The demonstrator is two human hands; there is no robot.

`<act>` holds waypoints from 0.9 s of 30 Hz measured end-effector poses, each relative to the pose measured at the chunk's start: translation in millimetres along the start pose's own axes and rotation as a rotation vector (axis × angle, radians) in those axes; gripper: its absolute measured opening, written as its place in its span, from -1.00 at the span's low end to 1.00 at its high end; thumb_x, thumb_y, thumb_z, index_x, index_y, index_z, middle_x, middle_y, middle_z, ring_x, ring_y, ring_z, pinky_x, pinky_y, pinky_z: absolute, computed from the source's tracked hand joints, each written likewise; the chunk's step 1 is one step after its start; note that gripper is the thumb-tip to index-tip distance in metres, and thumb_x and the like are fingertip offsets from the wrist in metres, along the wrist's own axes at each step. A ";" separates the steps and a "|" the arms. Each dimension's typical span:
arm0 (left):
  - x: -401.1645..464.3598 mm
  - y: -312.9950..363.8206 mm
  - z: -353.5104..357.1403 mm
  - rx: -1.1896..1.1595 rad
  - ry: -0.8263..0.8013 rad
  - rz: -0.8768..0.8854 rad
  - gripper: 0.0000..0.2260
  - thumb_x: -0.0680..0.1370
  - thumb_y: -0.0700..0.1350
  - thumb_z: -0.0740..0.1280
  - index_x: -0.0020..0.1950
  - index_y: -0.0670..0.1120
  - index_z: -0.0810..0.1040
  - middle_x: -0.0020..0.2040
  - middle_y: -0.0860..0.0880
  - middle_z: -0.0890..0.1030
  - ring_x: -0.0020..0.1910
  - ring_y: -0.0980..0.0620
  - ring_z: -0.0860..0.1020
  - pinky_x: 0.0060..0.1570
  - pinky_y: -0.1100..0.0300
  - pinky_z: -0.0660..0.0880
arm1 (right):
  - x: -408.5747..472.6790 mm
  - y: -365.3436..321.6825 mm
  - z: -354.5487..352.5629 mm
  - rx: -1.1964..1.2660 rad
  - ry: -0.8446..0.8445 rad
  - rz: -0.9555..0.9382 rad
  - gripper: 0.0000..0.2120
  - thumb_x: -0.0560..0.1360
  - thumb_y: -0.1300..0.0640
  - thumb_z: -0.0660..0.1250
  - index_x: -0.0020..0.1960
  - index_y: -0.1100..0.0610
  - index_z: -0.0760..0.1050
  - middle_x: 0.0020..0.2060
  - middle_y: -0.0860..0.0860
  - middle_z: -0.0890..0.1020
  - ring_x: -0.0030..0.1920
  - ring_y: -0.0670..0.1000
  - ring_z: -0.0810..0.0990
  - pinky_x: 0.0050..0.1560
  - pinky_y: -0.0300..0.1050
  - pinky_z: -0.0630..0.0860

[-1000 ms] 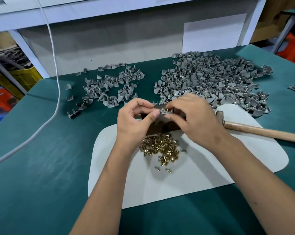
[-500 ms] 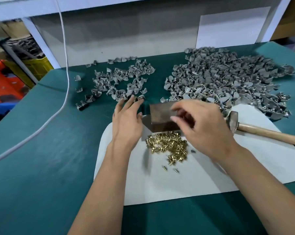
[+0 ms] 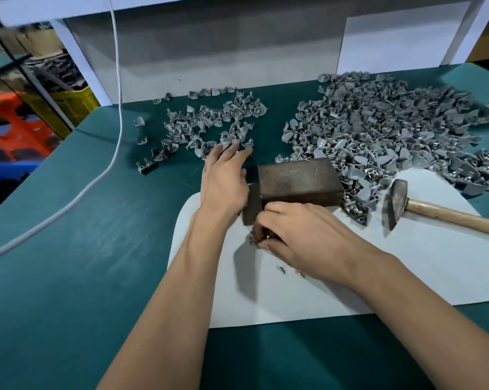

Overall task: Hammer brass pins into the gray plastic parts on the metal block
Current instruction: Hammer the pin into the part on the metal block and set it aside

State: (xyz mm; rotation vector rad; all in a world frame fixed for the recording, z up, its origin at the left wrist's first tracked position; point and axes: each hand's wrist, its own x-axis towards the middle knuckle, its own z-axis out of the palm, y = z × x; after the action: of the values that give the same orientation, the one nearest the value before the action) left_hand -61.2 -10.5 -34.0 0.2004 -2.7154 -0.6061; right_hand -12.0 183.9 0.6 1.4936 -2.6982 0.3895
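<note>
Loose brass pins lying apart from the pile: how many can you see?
2, both on the white mat: one pin, another pin beside the right hand, which hides the pile.

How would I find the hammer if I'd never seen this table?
Look at the white mat on the green table. At its right edge, beside the big pile of gray parts, lies the hammer. It alone has a long wooden handle.

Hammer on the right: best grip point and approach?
Likely the wooden handle of the hammer, taken from above by the right hand. It lies flat on the white mat, its handle bare and running right, while gray parts crowd its head.
</note>
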 end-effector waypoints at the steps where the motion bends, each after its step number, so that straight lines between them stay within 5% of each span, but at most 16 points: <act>1: 3.2 -0.6 0.2 -0.018 -0.012 -0.004 -0.51 0.62 -0.30 0.24 0.54 0.01 0.43 0.56 -0.02 0.39 0.57 -0.12 0.23 0.54 0.06 0.19 | -0.2 -0.7 -0.5 0.006 -0.011 0.014 -0.86 0.62 -0.10 0.27 0.04 -0.04 0.42 -0.05 -0.12 0.48 -0.06 0.07 0.58 -0.12 0.03 0.49; 5: 4.5 -0.5 -0.7 -0.055 0.107 -0.027 -0.65 0.55 -0.27 0.39 0.32 -0.07 0.62 0.29 -0.03 0.61 0.28 -0.11 0.54 0.25 0.06 0.48 | -2.6 0.3 -1.4 -0.003 -0.002 0.050 -0.87 0.64 -0.06 0.25 0.01 -0.02 0.38 -0.05 -0.10 0.48 -0.08 0.09 0.58 -0.08 0.07 0.51; 8: -1.7 -2.6 -0.9 -0.084 0.175 -0.040 -0.77 0.50 -0.27 0.45 0.13 -0.08 0.69 0.09 -0.02 0.65 0.08 -0.08 0.59 0.02 0.16 0.46 | -4.2 4.0 -3.2 0.035 0.033 0.079 -0.84 0.66 -0.06 0.24 0.01 0.02 0.41 -0.04 -0.08 0.50 -0.08 0.09 0.58 -0.04 0.11 0.53; 12: -5.3 1.0 -4.4 -0.253 0.210 -0.107 -0.74 0.50 -0.29 0.46 0.16 -0.09 0.68 0.09 -0.03 0.67 -0.02 0.02 0.63 0.10 0.13 0.59 | -6.6 9.5 -2.5 0.077 0.073 0.068 -0.83 0.65 -0.07 0.25 0.04 0.03 0.46 -0.03 -0.08 0.54 -0.07 0.07 0.57 -0.01 0.10 0.54; 16: -15.3 5.3 -5.3 -0.526 0.379 -0.268 -0.76 0.53 -0.24 0.47 0.19 -0.09 0.69 0.06 0.02 0.70 -0.06 0.19 0.65 0.09 0.36 0.57 | -8.3 14.7 -1.9 0.235 0.222 0.050 -0.90 0.64 0.02 0.29 0.03 0.05 0.49 -0.07 -0.11 0.58 -0.09 -0.02 0.56 -0.04 0.04 0.55; 19: -27.2 11.2 -3.7 -0.838 0.452 -0.357 -0.84 0.51 -0.22 0.51 0.04 -0.02 0.73 -0.07 0.07 0.74 -0.05 0.18 0.70 0.12 0.22 0.62 | -9.4 19.9 -1.0 0.282 0.366 0.035 -0.92 0.64 0.15 0.32 0.09 0.12 0.57 -0.08 -0.09 0.62 -0.13 -0.12 0.59 -0.05 -0.12 0.58; 23: -39.3 19.3 -6.5 -1.126 0.411 -0.235 -0.78 0.50 -0.30 0.52 -0.03 0.03 0.74 -0.07 0.00 0.76 -0.01 0.05 0.71 0.11 0.14 0.62 | -11.6 24.0 1.0 0.428 0.435 0.064 -0.89 0.63 0.27 0.33 0.10 0.18 0.62 -0.21 -0.07 0.61 -0.36 -0.10 0.65 -0.35 -0.22 0.59; 27: -41.7 24.1 -12.8 -1.308 0.263 -0.157 -0.80 0.50 -0.34 0.50 0.05 -0.09 0.74 -0.10 -0.10 0.74 -0.11 -0.02 0.69 0.02 0.08 0.64 | -9.7 28.3 -2.0 0.550 0.573 0.115 -0.93 0.57 0.32 0.41 0.02 0.25 0.66 -0.16 0.03 0.67 -0.27 -0.06 0.70 -0.32 -0.19 0.65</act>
State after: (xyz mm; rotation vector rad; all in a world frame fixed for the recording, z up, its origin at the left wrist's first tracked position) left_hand -19.3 15.0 -25.5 0.1210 -1.5921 -2.0159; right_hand -30.7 206.8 -4.6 1.0611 -2.2997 1.4080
